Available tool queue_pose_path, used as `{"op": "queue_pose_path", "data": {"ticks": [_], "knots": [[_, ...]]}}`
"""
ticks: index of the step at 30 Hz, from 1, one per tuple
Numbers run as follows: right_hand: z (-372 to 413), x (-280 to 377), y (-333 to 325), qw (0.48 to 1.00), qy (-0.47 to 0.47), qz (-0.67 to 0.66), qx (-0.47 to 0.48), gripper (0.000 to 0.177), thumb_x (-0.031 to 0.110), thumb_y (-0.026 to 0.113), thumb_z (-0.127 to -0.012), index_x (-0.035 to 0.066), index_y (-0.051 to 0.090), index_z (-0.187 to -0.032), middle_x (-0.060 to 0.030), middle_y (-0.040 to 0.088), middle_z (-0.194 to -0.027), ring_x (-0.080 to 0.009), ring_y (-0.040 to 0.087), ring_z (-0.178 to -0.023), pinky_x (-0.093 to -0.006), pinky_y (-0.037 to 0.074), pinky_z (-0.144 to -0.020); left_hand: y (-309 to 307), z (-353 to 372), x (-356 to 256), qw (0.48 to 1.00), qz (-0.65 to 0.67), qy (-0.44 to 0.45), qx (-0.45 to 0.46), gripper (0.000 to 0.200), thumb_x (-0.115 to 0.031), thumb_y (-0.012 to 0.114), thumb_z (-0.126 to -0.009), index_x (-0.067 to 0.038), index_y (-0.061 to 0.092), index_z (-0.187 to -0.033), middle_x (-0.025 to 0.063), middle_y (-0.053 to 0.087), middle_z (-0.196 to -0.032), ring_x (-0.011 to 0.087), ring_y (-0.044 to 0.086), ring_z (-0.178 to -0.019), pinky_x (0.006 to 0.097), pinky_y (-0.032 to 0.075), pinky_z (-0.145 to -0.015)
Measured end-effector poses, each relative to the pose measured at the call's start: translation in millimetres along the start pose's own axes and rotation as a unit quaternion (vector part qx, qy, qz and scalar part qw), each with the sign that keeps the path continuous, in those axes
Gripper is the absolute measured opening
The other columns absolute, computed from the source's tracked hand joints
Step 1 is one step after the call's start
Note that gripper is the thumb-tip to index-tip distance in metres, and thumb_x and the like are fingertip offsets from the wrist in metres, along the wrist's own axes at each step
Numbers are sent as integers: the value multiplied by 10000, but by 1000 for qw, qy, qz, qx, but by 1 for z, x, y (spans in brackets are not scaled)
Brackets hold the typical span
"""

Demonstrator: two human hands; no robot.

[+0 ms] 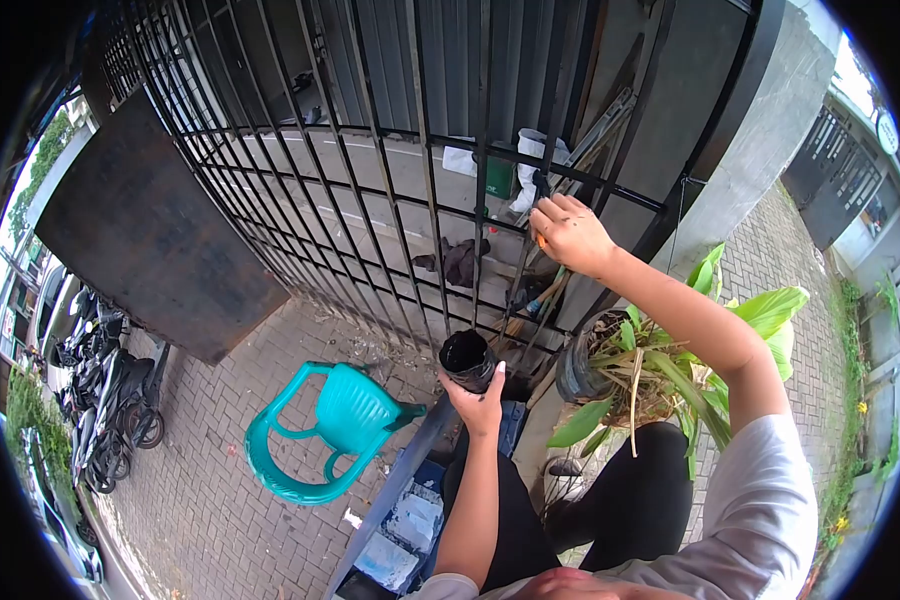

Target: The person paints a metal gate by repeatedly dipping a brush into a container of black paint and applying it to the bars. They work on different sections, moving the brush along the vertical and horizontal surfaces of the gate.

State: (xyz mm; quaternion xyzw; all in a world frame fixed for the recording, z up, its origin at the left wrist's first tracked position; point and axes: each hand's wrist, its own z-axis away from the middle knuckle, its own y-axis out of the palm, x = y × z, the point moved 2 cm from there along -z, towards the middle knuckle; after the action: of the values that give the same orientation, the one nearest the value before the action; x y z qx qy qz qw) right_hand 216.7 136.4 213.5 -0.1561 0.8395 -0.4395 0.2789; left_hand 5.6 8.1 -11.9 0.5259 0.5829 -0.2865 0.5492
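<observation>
My left hand (477, 402) is wrapped round a paint cup (467, 362), dark inside and smeared black, below the bars. Higher and to the right, my right hand (573, 236) is closed on a paintbrush (541, 240). A bit of its orange handle shows under my fingers, and its dark head is hard to make out against the bars. The black metal gate (430, 180) stands in front of both hands, with my right hand close to its crossbar near the right end. Dark marks spot the back of my right hand.
A green plastic chair (355, 410) stands on the paving at left. A leafy potted plant (660, 370) is under my right arm. Below my left arm sits a blue paint-stained thing (410, 525). A rusty metal sheet (160, 230) and parked motorcycles (110, 390) are farther left.
</observation>
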Motion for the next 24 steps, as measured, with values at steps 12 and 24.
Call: {"op": "queue_pose_path", "data": {"ticks": [12,24], "knots": [[16,-2,18,1000,-10,-29,-1,207,137,727,-799,54,580,-919,-86,591,-916,-287,632,-885,-410,541,-811,-4,-3,4,1000,-8,-1,-2,749,-72,892,-803,28,440,-1392,138,587,-1269,200,602,-1114,341,488,-984],[30,-2,33,995,-34,-93,16,228,145,760,-744,75,564,-839,-72,569,-830,-286,626,-809,-425,532,-744,-2,-3,-4,1000,-17,7,-5,749,-110,902,-801,25,452,-1384,138,588,-1266,212,604,-1101,344,476,-990]]}}
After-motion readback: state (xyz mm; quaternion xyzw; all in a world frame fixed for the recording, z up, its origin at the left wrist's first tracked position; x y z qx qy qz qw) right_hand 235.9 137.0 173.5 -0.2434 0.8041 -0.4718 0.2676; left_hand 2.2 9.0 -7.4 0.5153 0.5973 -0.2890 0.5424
